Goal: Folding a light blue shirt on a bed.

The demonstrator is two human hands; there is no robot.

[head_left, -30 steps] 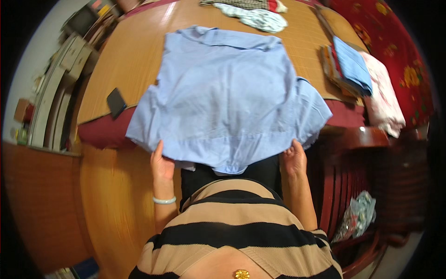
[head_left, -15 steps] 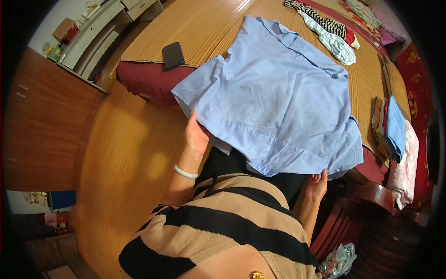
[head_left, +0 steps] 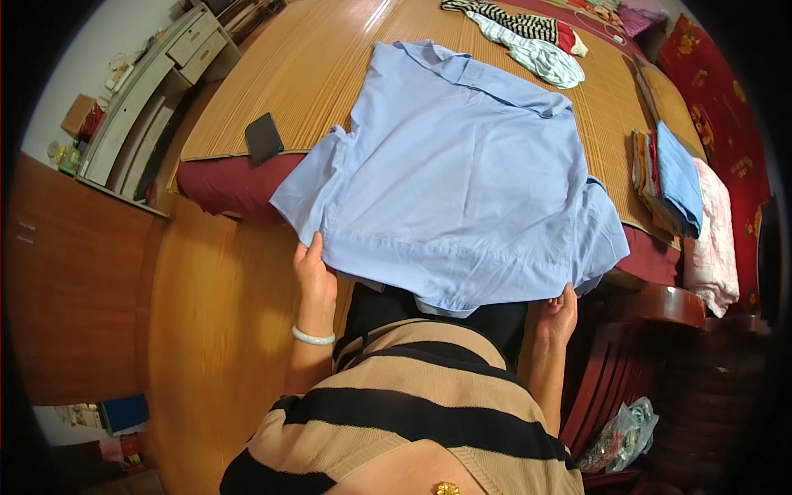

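Observation:
A light blue short-sleeved shirt [head_left: 462,165] lies spread on the bed, its back upward and its hem toward the far side. The collar end hangs over the near edge by my legs. My left hand [head_left: 316,274] grips the shirt at its left shoulder, beside the left sleeve. At the right shoulder my right hand [head_left: 558,313] pinches the cloth between thumb and fingers. Between my hands the near edge is drawn fairly straight. The fingertips under the cloth are partly hidden.
A dark phone [head_left: 264,139] rests at the bed's left corner. Folded clothes [head_left: 676,181] are stacked on the right, near a pink-white cloth [head_left: 711,243]. Striped garments [head_left: 536,49] lie farther back. A dark red wooden chair [head_left: 610,371] holding a plastic bag [head_left: 623,433] stands at lower right.
The shirt's near edge has been pulled straighter and its folds smoothed, with both hands still gripping the shoulders. My view has shifted, so the bed and phone appear further left.

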